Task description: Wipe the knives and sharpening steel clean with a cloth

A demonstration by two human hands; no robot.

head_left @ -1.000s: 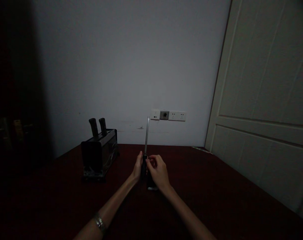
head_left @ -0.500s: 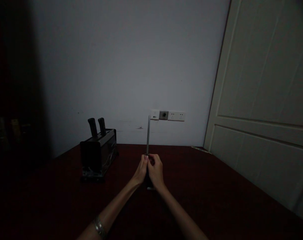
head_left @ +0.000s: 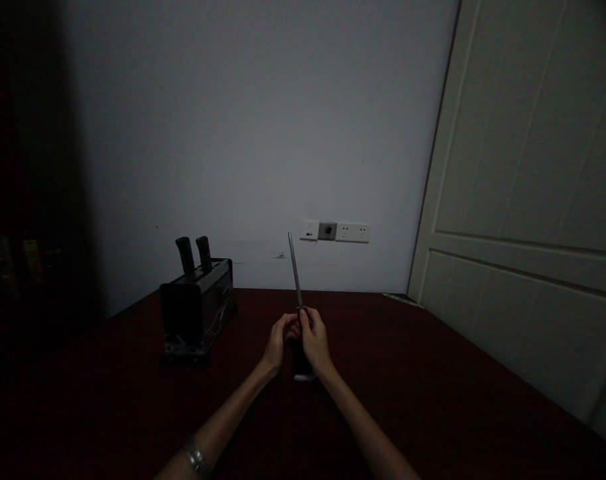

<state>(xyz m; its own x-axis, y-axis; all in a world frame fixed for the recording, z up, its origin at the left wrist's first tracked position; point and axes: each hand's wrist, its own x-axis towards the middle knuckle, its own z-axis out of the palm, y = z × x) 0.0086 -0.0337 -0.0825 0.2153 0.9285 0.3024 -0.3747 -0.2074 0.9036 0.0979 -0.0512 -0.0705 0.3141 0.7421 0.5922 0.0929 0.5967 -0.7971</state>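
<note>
A sharpening rod [head_left: 295,270] is held above the middle of the table [head_left: 433,373], its steel shaft pointing up and tilted slightly to the left, its tip seen against the wall just left of the socket strip [head_left: 337,231]. The dark handle is enclosed by the right hand [head_left: 313,340], whose fingers are clamped around it just below the shaft. The left hand [head_left: 275,343] is curled in from the other side, fingertips at the top of the handle. Whether it grips or only touches cannot be told in this dim light. A pale end shows below the hands, close to the table; contact cannot be made out.

To handle the rod well, the grip is best kept low and firm on the handle, with fingers kept behind the collar and off the steel, and the tilt is best corrected so the shaft is steady.

A bracelet [head_left: 195,457] is worn on the left wrist. To the left stands a knife block [head_left: 195,310] with two handles [head_left: 185,255] sticking out — well apart from the hands. A panelled door [head_left: 527,200] fills the right side.
</note>
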